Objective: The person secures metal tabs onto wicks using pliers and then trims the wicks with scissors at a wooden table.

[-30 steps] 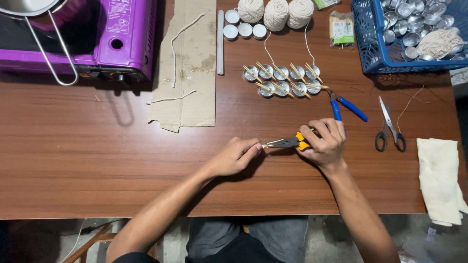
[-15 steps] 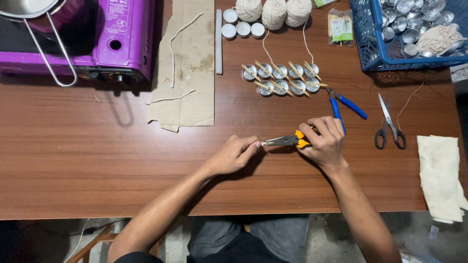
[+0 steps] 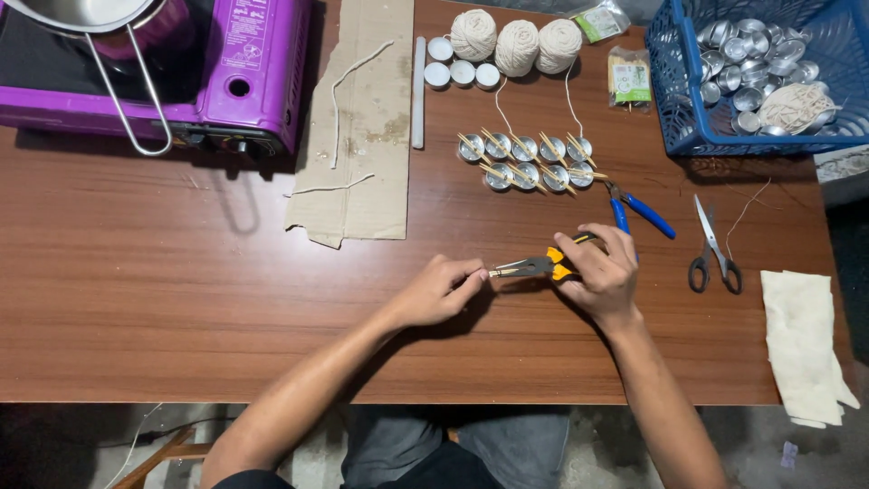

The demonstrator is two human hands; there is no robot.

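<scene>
Yellow-and-black-handled metal pliers (image 3: 543, 266) are gripped in the closed right hand (image 3: 602, 276) above the brown wooden table (image 3: 181, 308); their tip is pinched by the left hand (image 3: 439, 292). Blue-handled pliers (image 3: 644, 213) and black-handled scissors (image 3: 712, 249) are laid just beyond, silver tealight cups (image 3: 525, 161) behind.

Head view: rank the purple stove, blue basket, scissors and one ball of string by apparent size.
Largest to smallest:
1. purple stove, cut off by the frame
2. blue basket, also cut off
3. scissors
4. ball of string
</scene>
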